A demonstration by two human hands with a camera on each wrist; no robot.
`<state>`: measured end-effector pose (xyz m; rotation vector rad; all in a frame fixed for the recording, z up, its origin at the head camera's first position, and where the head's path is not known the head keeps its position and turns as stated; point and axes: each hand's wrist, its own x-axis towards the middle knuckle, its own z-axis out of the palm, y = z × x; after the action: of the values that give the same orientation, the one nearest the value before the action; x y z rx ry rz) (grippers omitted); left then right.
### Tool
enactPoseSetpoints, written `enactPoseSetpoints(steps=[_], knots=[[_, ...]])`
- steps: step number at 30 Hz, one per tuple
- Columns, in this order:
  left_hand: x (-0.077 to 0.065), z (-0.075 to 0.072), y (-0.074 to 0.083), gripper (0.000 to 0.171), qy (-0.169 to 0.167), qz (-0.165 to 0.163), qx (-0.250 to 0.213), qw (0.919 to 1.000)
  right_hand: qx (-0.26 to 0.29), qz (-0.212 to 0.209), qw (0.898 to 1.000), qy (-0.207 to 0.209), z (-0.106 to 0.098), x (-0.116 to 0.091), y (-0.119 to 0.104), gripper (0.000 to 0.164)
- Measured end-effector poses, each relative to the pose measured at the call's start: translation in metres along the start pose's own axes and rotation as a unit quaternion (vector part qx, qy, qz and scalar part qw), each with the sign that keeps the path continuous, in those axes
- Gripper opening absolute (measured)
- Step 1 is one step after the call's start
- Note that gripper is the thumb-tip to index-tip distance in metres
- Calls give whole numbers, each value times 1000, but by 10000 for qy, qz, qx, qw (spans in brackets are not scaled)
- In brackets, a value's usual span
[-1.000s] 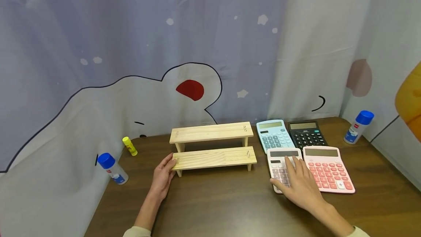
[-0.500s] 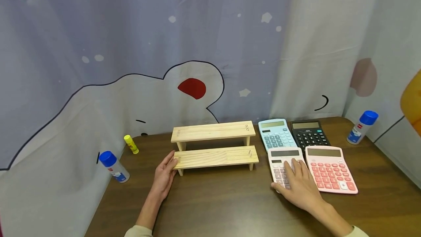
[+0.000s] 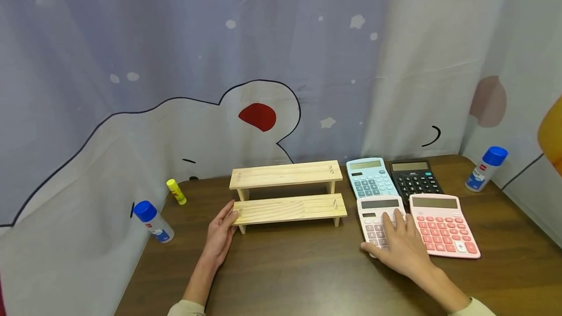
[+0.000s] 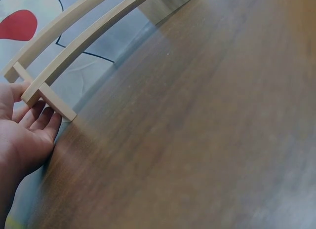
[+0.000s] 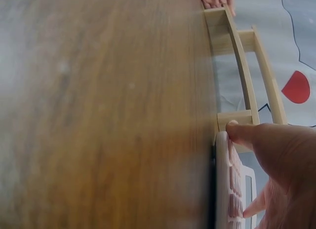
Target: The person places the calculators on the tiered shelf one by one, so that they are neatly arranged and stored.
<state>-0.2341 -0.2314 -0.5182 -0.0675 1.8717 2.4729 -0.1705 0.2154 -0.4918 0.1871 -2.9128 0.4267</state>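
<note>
In the head view my left hand [image 3: 219, 238] holds the left end of the front shelf of a two-step pale wooden stand [image 3: 290, 210]. The left wrist view shows the fingers [image 4: 37, 118] curled under that end, beside a leg. My right hand [image 3: 403, 247] lies over a white calculator [image 3: 373, 223] with grey-pink keys. Its thumb is at the left edge and its fingers spread across to the right edge. In the right wrist view the thumb [image 5: 242, 133] sits at the calculator's near corner. The palm hides part of the keys.
A pink calculator [image 3: 443, 228] lies right of the white one. Light-blue [image 3: 371, 179] and black [image 3: 414, 179] calculators lie behind. Blue-capped bottles stand left [image 3: 153, 222] and right [image 3: 486, 168]. A yellow glue stick [image 3: 176, 191] stands back left. A printed curtain [image 3: 307, 62] hangs behind the table.
The white calculator and my right hand have shifted slightly left relative to the pink one, so a thin gap shows between them. My left hand stays on the stand. The view shifts slightly.
</note>
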Motion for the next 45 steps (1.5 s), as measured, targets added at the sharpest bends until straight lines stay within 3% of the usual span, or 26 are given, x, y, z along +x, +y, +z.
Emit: enactPoseSetpoints(steps=[5, 15, 22, 30, 40, 45], knots=[[1, -1, -1, 65, 2, -11, -25, 10000, 54, -63, 10000, -56, 0, 0, -2, 104], [-1, 0, 0, 64, 36, -10, -65, 10000, -40, 212, 9997, -128, 3, 5, -5, 117], [0, -1, 1, 63, 85, 0, -18, 10000, 3, 235, 9997, -55, 8, 9, -6, 110], [-1, 1, -1, 63, 204, -2, -64, 9998, 555, 396, 9974, 252, 14, 13, -5, 97], [2, 2, -2, 64, 57, 26, -107, 9999, 1047, 467, 9882, 1021, 7, 26, 0, 95], [2, 1, -2, 64, 90, 8, -52, 9999, 1171, 412, 9853, 1175, 2, 33, -2, 96]])
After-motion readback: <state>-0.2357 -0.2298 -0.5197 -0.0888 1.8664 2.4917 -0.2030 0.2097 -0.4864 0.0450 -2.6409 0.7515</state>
